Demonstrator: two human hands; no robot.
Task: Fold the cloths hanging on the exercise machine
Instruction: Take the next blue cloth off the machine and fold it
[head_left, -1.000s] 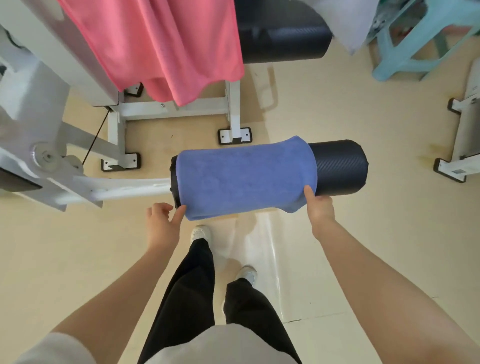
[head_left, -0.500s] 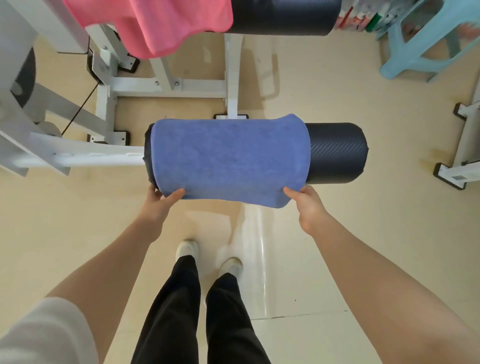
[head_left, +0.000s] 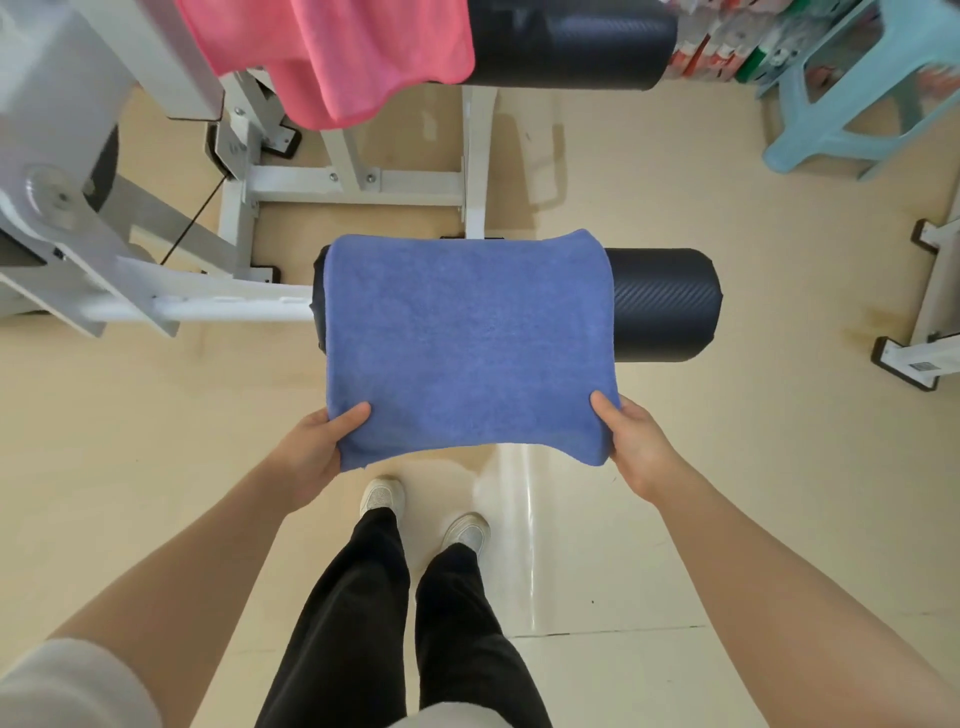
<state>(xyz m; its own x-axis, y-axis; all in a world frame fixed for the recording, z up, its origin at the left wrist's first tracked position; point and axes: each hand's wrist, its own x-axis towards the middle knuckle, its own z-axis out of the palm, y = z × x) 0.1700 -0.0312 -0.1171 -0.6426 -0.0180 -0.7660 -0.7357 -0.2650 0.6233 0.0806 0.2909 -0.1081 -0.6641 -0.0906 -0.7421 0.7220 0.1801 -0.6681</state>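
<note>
Both bare forearms reach forward. The left hand (head_left: 317, 449) pinches the near left corner of the blue terry cloth (head_left: 467, 343), thumb on top; the right hand (head_left: 631, 441) pinches its near right corner likewise, fingers hidden beneath.

No legible text anywhere. A small white sticker (head_left: 921, 367) with dark marks, perhaps a code, sits on the black foot (head_left: 906, 370) of the frame at right; too small to read. Packages (head_left: 719, 52) on the shelf at top right carry red, green and white print, blurred beyond reading. No brand, number or sign can be made out on the machine (head_left: 67, 208) or the cloths.
</note>
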